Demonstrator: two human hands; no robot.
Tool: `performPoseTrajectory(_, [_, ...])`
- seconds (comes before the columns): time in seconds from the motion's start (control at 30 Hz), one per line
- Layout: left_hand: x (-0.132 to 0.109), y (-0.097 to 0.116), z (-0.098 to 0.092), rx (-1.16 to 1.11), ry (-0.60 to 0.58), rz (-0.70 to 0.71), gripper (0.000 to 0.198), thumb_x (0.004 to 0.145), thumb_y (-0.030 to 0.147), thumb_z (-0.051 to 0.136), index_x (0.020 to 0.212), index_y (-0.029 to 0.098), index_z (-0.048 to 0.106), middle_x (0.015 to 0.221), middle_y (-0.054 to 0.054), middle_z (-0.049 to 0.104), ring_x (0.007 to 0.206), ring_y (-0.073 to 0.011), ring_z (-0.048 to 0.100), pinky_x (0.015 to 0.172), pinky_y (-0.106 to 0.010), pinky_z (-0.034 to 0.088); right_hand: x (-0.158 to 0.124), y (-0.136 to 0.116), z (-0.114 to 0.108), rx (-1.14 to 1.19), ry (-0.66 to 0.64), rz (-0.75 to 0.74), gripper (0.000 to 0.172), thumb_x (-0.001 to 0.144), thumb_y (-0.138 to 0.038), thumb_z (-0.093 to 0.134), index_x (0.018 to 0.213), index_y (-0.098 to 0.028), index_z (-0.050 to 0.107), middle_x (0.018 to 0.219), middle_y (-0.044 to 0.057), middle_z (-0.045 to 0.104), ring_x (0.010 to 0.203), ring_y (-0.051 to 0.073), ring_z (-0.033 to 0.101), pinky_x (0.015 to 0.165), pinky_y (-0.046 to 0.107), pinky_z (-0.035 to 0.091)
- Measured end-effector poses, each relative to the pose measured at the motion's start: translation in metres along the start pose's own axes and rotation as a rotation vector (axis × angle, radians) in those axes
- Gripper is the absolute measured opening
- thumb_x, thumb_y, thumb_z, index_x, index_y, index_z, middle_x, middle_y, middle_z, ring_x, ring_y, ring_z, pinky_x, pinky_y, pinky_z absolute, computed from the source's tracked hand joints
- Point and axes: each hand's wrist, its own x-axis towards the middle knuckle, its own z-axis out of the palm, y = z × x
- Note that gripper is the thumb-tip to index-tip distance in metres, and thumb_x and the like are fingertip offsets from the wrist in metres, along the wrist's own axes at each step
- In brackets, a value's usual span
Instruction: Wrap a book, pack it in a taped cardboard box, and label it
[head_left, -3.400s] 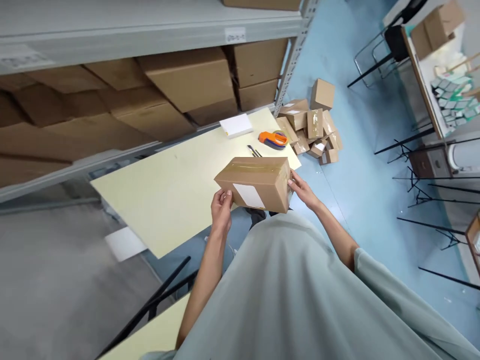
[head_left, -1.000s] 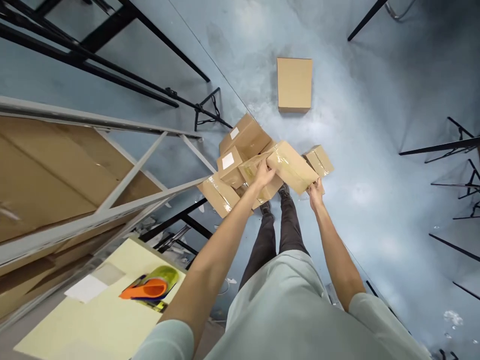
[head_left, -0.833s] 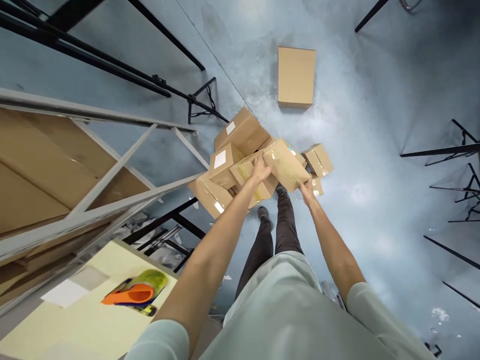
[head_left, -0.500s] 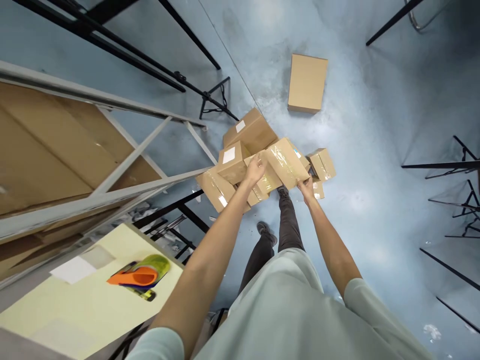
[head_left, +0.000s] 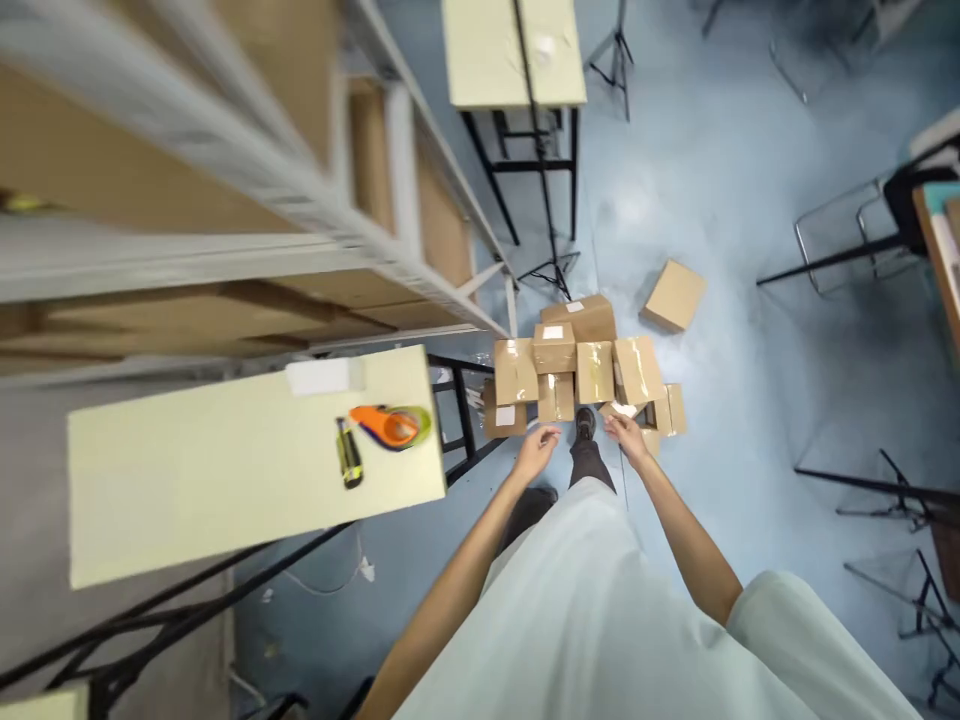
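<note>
Several taped cardboard boxes lie in a cluster on the floor in front of me. A taped carton [head_left: 638, 370] sits toward the right side of that cluster. My left hand [head_left: 534, 452] is just in front of a lower box [head_left: 556, 398], its fingers loosely bent with nothing in them. By the smaller boxes at the right end is my right hand [head_left: 627, 438], fingers loosely extended and holding nothing; whether it touches a box is unclear. White labels show on some boxes, such as the small labelled box [head_left: 554, 347].
A separate box [head_left: 673, 296] lies beyond the pile. On my left stands a pale table [head_left: 225, 450] with an orange tape dispenser [head_left: 390, 427] and a yellow-black cutter [head_left: 349, 455]. A shelf frame [head_left: 405, 170] rises at left; black stand legs [head_left: 877, 485] are at right.
Both hands have let go of the taped box, which now rests on the pile's right side, and have drawn back toward me. The view has shifted and shows more of the left table and shelf.
</note>
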Motion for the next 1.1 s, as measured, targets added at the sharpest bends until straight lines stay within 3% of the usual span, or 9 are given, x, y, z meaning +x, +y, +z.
performPoseTrajectory(0.13, [-0.082,-0.003,-0.077,-0.209,0.11,0.186,0.032,0.088,0.056,0.081,0.09,0.024,0.079,0.116,-0.013,0.086,0.118,-0.0342,0.08,0.113,-0.052,0.059,-0.069,-0.039,0.088,-0.144,-0.241,-0.226,0.072,0.063,-0.076,0.095,0.107,-0.021,0.079,0.108,0.013,0.086,0.099,0.029,0.082,0.104,0.052,0.064])
performPoseTrajectory(0.27, [-0.173,-0.033,-0.168,-0.434,0.295,0.337,0.043,0.087,0.066,0.082,0.099,0.025,0.081,0.126,-0.014,0.085,0.122,-0.0339,0.08,0.113,-0.051,0.06,-0.154,-0.052,0.186,-0.306,-0.528,-0.461,0.072,0.075,-0.082,0.089,0.117,-0.024,0.08,0.12,0.016,0.086,0.111,0.033,0.082,0.11,0.057,0.063])
performPoseTrajectory(0.43, [-0.295,-0.106,-0.269,-0.635,0.639,0.395,0.045,0.086,0.067,0.085,0.098,0.024,0.079,0.127,-0.014,0.085,0.12,-0.0322,0.08,0.112,-0.049,0.061,-0.266,-0.01,0.297,-0.478,-0.79,-0.566,0.063,0.085,-0.079,0.084,0.12,-0.027,0.081,0.127,0.015,0.085,0.115,0.034,0.082,0.112,0.06,0.063])
performPoseTrajectory(0.6, [-0.398,-0.181,-0.34,-0.804,0.968,0.426,0.045,0.088,0.068,0.083,0.1,0.025,0.08,0.128,-0.014,0.085,0.123,-0.0323,0.08,0.118,-0.05,0.058,-0.36,0.048,0.393,-0.67,-1.009,-0.542,0.063,0.082,-0.081,0.086,0.115,-0.028,0.082,0.125,0.016,0.086,0.113,0.037,0.083,0.112,0.064,0.062])
performPoseTrajectory(0.7, [-0.437,-0.22,-0.369,-0.894,1.139,0.413,0.045,0.088,0.069,0.083,0.098,0.025,0.079,0.126,-0.014,0.085,0.122,-0.0325,0.08,0.117,-0.051,0.058,-0.404,0.073,0.449,-0.807,-1.147,-0.538,0.057,0.086,-0.077,0.085,0.117,-0.029,0.083,0.127,0.015,0.086,0.115,0.038,0.082,0.112,0.063,0.063])
performPoseTrajectory(0.9, [-0.486,-0.281,-0.428,-0.977,1.353,0.316,0.046,0.088,0.07,0.083,0.101,0.026,0.077,0.127,-0.013,0.085,0.125,-0.032,0.079,0.117,-0.051,0.058,-0.464,0.128,0.579,-0.946,-1.366,-0.507,0.055,0.088,-0.077,0.085,0.116,-0.03,0.085,0.126,0.014,0.086,0.115,0.038,0.082,0.112,0.061,0.064])
performPoseTrajectory(1.1, [-0.533,-0.321,-0.51,-1.022,1.548,0.165,0.045,0.086,0.068,0.085,0.1,0.026,0.078,0.126,-0.013,0.085,0.123,-0.0341,0.08,0.114,-0.054,0.06,-0.524,0.193,0.715,-0.995,-1.555,-0.407,0.06,0.085,-0.08,0.086,0.117,-0.029,0.084,0.123,0.013,0.087,0.113,0.037,0.083,0.11,0.061,0.064])
